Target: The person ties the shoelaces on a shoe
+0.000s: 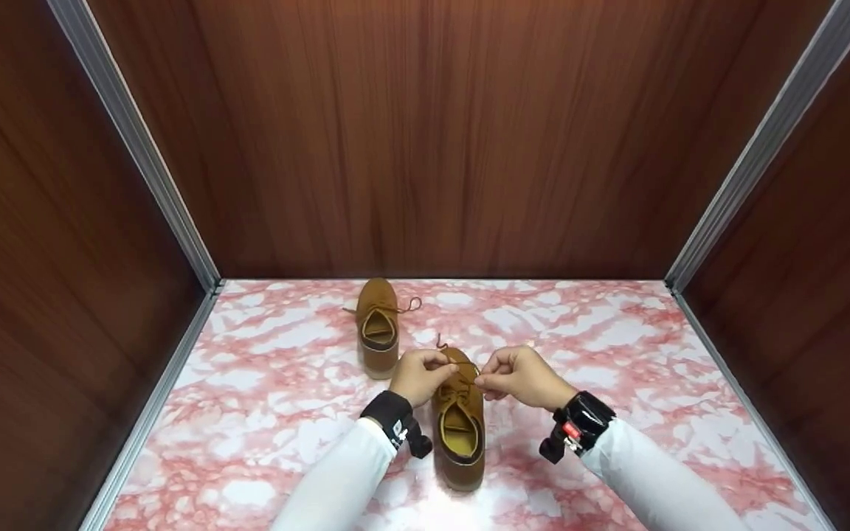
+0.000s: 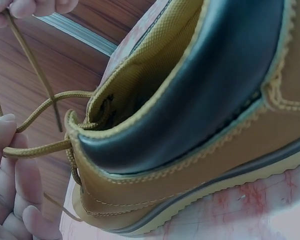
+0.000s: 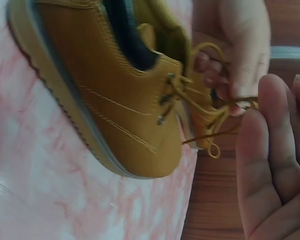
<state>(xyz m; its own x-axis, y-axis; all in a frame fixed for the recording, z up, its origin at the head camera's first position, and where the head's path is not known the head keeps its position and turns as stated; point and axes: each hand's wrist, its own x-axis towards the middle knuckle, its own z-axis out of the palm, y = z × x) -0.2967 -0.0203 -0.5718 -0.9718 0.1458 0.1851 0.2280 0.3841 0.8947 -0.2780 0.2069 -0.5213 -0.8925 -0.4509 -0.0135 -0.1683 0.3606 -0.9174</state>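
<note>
Tan in colour, the near shoe (image 1: 462, 435) stood on the pink counter (image 1: 248, 428), right of the far shoe (image 1: 379, 335), its lace (image 2: 37, 151) pinched in the fingertips of both left hand (image 1: 419, 377) and right hand (image 1: 521, 377), which partly hid its toe and made the crossing strands hard to trace.

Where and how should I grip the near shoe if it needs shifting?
I'd likely pinch the heel collar of the near shoe, coming from the heel side, fingers inside the opening. The shoe appears upright, toe pointing away, its open collar a ready rim; the left hand and right hand pinch the laces at the front, leaving the heel clear.
</note>
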